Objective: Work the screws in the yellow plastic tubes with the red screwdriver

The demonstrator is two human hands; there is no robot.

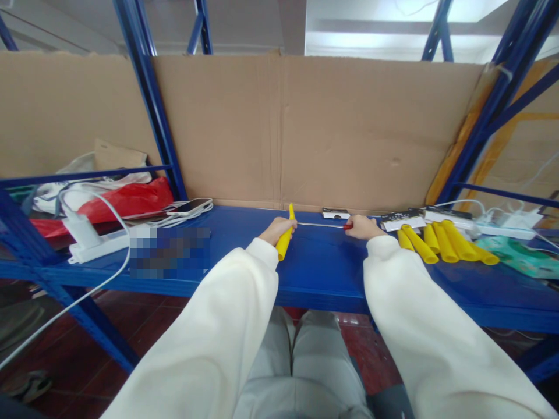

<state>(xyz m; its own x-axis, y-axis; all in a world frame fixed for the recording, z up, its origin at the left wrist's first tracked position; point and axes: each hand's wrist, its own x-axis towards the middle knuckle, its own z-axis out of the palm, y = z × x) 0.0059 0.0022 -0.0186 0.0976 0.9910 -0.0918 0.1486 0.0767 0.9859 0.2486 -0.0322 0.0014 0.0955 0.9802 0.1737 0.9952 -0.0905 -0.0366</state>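
Yellow cone (285,241) is grasped in the left hand (275,230); the right hand (362,227) clutches a red handle (347,225), its thin rod (321,224) lying between them, so a slip could jab the left

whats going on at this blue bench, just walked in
The person's left hand grips a yellow cone, while the right hand holds a thin rod by its red end. The rod stretches toward the left hand, above the blue tabletop. More yellow cones lie farther right.
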